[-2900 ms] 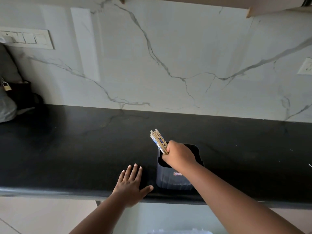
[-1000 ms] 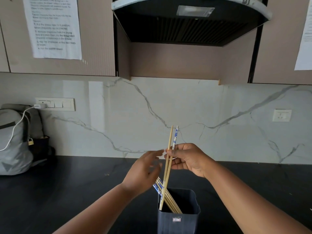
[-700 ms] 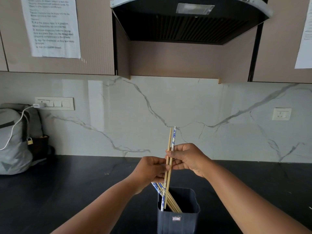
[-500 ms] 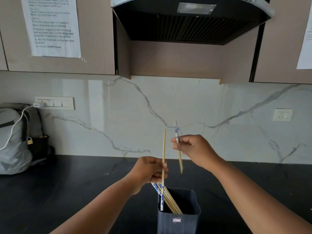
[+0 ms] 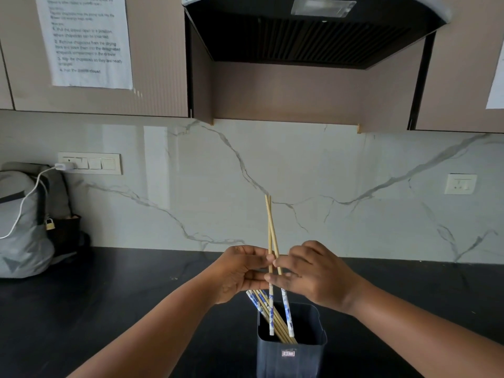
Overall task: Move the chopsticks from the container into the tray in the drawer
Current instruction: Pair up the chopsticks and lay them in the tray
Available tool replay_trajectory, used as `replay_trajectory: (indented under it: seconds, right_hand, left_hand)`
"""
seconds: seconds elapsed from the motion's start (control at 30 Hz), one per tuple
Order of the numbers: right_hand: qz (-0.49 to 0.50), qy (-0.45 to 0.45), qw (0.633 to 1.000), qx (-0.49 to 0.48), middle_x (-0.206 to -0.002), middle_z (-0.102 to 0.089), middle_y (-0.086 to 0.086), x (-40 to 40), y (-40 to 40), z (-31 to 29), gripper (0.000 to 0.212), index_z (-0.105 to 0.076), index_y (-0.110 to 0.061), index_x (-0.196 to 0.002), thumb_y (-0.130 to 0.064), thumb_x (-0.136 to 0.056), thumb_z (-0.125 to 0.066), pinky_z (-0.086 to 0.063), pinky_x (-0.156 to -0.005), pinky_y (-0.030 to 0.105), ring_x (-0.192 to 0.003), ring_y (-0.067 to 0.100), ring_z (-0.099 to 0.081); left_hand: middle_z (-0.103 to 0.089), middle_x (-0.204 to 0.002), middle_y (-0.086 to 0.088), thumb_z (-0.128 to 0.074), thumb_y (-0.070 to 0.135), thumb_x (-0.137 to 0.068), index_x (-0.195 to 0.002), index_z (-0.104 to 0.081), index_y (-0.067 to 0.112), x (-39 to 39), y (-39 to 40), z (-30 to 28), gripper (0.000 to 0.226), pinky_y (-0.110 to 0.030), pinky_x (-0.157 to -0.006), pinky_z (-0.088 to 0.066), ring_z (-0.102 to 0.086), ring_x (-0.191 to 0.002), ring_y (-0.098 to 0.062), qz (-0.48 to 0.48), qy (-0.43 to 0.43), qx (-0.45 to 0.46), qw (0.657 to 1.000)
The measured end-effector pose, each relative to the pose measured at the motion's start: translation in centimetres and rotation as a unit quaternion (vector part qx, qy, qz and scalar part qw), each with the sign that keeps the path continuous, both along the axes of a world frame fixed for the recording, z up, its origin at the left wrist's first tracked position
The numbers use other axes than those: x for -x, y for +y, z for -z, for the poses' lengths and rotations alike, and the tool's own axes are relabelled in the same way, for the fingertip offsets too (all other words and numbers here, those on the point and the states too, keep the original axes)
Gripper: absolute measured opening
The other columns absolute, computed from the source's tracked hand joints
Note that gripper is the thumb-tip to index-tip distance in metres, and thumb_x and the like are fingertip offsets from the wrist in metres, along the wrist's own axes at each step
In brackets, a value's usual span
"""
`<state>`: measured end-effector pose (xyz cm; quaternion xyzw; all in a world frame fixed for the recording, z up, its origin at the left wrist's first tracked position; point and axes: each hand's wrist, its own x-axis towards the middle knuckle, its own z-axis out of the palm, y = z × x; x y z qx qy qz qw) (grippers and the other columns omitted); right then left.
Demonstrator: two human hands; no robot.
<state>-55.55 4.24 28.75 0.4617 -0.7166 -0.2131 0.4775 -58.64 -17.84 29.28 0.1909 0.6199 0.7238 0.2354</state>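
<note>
Two wooden chopsticks [image 5: 270,225] with blue-and-white patterned ends stand nearly upright over the dark square container [image 5: 291,356] at the counter's front. Their thin tips meet at the top and their patterned ends hang just inside the container's mouth. My left hand [image 5: 240,271] pinches one of them at mid-length and my right hand [image 5: 313,276] pinches the other, fingertips almost touching. Several more chopsticks [image 5: 261,302] lean to the left inside the container. The drawer and its tray are out of view.
The black countertop [image 5: 109,296] runs the full width below a marble backsplash. A grey backpack [image 5: 24,227] with a charger cable sits at the far left. Cabinets with a taped paper sheet [image 5: 87,42] and a range hood [image 5: 308,31] hang overhead.
Half a second ago each hand held one chopstick apart from the other. My right hand has flipped its chopstick patterned end down and brought it against the left hand's one.
</note>
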Motion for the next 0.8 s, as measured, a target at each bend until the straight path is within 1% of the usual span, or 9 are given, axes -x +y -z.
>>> replay_trajectory:
  seconds: [0.27, 0.43, 0.53, 0.6, 0.63, 0.7, 0.73, 0.77, 0.8]
  right_hand:
    - [0.022, -0.015, 1.0, 0.003, -0.112, -0.069, 0.001, -0.4, -0.5, 0.7, 0.032, -0.063, -0.027, -0.126, -0.019, -0.097, -0.054, -0.05, -0.074, 0.034, -0.09, 0.019, -0.062]
    - [0.025, -0.044, 0.999, 0.004, -0.109, -0.07, 0.0, -0.9, -0.6, 1.1, 0.034, -0.063, -0.034, -0.125, -0.02, -0.102, -0.043, -0.052, -0.073, 0.034, -0.088, 0.019, -0.062]
    - [0.04, -0.13, 0.984, 0.111, -0.107, -0.066, 0.007, -1.1, -0.8, 1.3, 0.039, -0.052, -0.03, -0.135, -0.017, -0.099, -0.047, -0.049, -0.064, 0.022, -0.075, 0.01, -0.059]
    - [0.044, -0.247, 0.92, 0.3, -0.105, -0.061, 0.001, -1.1, -1.1, 1.1, 0.05, -0.045, -0.032, -0.136, -0.01, -0.093, -0.057, -0.043, -0.057, 0.01, -0.062, 0.0, -0.052]
    - [0.044, -0.326, 0.852, 0.407, -0.103, -0.061, -0.005, -1.1, -1.4, 0.9, 0.051, -0.045, -0.035, -0.134, -0.011, -0.092, -0.062, -0.048, -0.059, 0.012, -0.064, 0.002, -0.056]
    - [0.056, -0.513, 0.648, 0.56, -0.097, -0.068, -0.008, -0.8, -1.7, 0.1, 0.034, -0.06, -0.032, -0.119, -0.018, -0.089, -0.068, -0.058, -0.072, 0.023, -0.078, 0.007, -0.066]
    - [0.058, -0.583, 0.556, 0.59, -0.094, -0.073, -0.005, -0.6, -2.0, -0.2, 0.025, -0.068, -0.026, -0.111, -0.02, -0.087, -0.07, -0.059, -0.075, 0.028, -0.083, 0.011, -0.069]
    - [0.059, -0.628, 0.499, 0.595, -0.091, -0.076, -0.001, -0.3, -2.3, -0.4, 0.017, -0.072, -0.022, -0.102, -0.019, -0.085, -0.073, -0.06, -0.073, 0.028, -0.086, 0.016, -0.071]
    - [0.058, -0.651, 0.471, 0.592, -0.089, -0.077, 0.002, -0.2, -2.6, -0.3, 0.013, -0.074, -0.018, -0.097, -0.018, -0.084, -0.074, -0.059, -0.07, 0.027, -0.086, 0.018, -0.073]
  left_hand:
    - [-0.073, -0.088, -0.015, -0.077, 0.019, -0.066, -0.088, -0.077, 0.009, -0.5, 0.5, -0.1, 0.024, -0.028, -0.061, -0.057, -0.068, -0.067, -0.018, 0.014, -0.004, 0.004, 1.0]
    - [-0.072, -0.098, -0.019, -0.065, 0.008, -0.087, -0.103, -0.073, 0.001, -0.4, 0.8, 0.3, 0.019, -0.028, -0.067, -0.058, -0.07, -0.081, -0.02, 0.018, 0.012, 0.033, 0.999]
    - [-0.072, -0.09, -0.016, -0.064, 0.006, -0.089, -0.101, -0.071, -0.004, -0.1, 0.9, 1.0, 0.017, -0.028, -0.068, -0.056, -0.07, -0.077, -0.019, -0.033, 0.019, 0.027, 0.999]
    - [-0.073, -0.089, -0.014, -0.065, 0.007, -0.088, -0.101, -0.07, -0.003, -0.1, 0.9, 1.4, 0.017, -0.029, -0.069, -0.057, -0.071, -0.078, -0.02, -0.049, 0.018, 0.026, 0.998]
    - [-0.073, -0.089, -0.014, -0.066, 0.007, -0.088, -0.101, -0.07, -0.003, -0.2, 0.9, 1.6, 0.017, -0.029, -0.069, -0.057, -0.071, -0.079, -0.021, -0.051, 0.019, 0.032, 0.998]
    - [-0.073, -0.088, -0.014, -0.066, 0.009, -0.088, -0.1, -0.071, -0.002, -0.4, 1.1, 1.8, 0.017, -0.029, -0.07, -0.057, -0.071, -0.079, -0.021, -0.052, 0.03, 0.053, 0.997]
    - [-0.073, -0.087, -0.014, -0.066, 0.009, -0.088, -0.099, -0.071, -0.002, -0.5, 1.3, 1.9, 0.016, -0.028, -0.068, -0.057, -0.071, -0.077, -0.019, -0.052, 0.036, 0.063, 0.996]
    - [-0.074, -0.086, -0.015, -0.066, 0.009, -0.089, -0.099, -0.072, -0.001, -0.6, 1.5, 2.0, 0.015, -0.026, -0.066, -0.056, -0.072, -0.075, -0.018, -0.053, 0.045, 0.074, 0.995]
    - [-0.074, -0.088, -0.015, -0.066, 0.01, -0.089, -0.099, -0.072, -0.001, -0.7, 1.7, 2.2, 0.016, -0.025, -0.065, -0.056, -0.072, -0.074, -0.017, -0.055, 0.056, 0.086, 0.993]
